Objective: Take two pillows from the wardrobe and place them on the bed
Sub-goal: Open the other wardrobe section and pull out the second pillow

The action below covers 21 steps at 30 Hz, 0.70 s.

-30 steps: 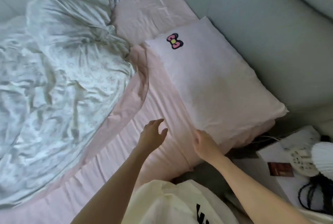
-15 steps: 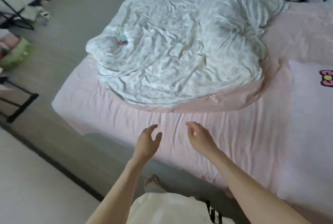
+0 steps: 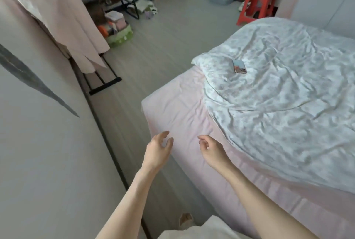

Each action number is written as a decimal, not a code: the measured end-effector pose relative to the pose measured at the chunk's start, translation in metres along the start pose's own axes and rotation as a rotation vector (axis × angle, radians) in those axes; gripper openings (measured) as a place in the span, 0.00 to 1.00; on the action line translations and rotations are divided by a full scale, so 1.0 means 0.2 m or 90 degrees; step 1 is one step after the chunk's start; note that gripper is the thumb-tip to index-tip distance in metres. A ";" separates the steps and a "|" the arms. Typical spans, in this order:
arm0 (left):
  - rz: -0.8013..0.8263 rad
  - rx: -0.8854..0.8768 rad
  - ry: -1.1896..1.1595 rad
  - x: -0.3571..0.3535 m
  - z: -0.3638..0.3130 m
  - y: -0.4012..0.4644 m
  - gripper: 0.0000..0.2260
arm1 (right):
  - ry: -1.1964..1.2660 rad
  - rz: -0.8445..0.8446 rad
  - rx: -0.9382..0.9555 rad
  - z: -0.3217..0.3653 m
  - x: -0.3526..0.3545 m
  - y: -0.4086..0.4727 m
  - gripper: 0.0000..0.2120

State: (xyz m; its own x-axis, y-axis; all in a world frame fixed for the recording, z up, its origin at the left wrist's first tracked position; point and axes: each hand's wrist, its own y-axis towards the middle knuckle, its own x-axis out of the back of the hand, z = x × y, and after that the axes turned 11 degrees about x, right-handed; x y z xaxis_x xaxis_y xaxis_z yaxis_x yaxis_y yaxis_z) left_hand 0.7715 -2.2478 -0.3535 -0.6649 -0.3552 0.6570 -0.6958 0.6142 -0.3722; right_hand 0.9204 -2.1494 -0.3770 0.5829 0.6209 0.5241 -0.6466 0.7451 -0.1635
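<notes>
Left hand (image 3: pixel 157 149), right hand (image 3: pixel 212 151): both empty, fingers loosely spread | bed (image 3: pixel 178 112): pink sheet, rumpled

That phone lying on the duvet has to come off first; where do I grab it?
Pinch the phone by its two long edges, coming straight down from above: it lies flat on the soft, crumpled duvet, so the edges are exposed. Both hands are empty.

We see the bed (image 3: pixel 172 108) in its pink sheet, with 1 rumpled white duvet (image 3: pixel 284 89) spread over its far side. 1 phone (image 3: pixel 239 66) lies on the duvet, near the duvet's corner at the bed's foot.
</notes>
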 end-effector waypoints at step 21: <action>-0.098 -0.106 0.385 1.50 -0.09 2.41 0.18 | -0.239 0.033 0.139 1.01 -0.77 2.57 0.16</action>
State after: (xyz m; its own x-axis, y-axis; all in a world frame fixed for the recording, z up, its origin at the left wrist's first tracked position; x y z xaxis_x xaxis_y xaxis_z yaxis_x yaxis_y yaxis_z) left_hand 0.2423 -2.0461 -0.3236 -0.2565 -0.0177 0.9664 -0.6871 0.7066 -0.1694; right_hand 0.3989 -1.9122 -0.3723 0.3528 0.4946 0.7943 -0.7826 0.6212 -0.0392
